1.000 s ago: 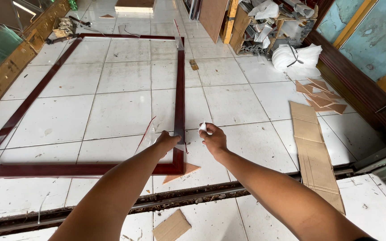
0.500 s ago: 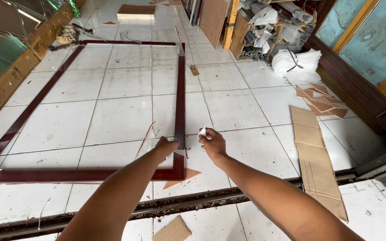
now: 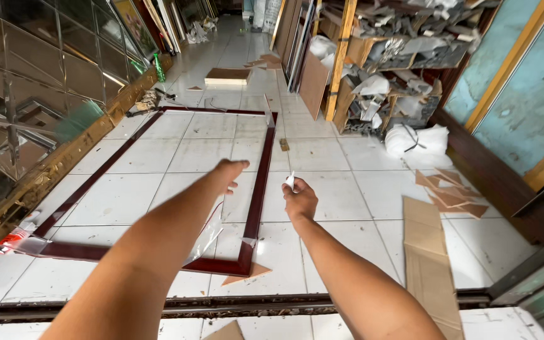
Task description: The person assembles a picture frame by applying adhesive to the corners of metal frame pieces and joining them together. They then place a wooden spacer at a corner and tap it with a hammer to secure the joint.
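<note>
Large rectangular frame of glossy dark-red wood (image 3: 256, 195), flat on white glazed floor tiles (image 3: 328, 233), clear plastic wrap (image 3: 206, 236) trailing off its near rail. Left hand (image 3: 229, 173) outstretched above the frame's right rail, fingers loose, empty. Right hand (image 3: 298, 200) just right of that rail, pinched on a small white scrap (image 3: 290, 181)

Left hand (image 3: 231, 171) outstretched above dark red frame (image 3: 256, 195), right hand (image 3: 298, 200) pinching small white scrap (image 3: 290, 181)
</note>
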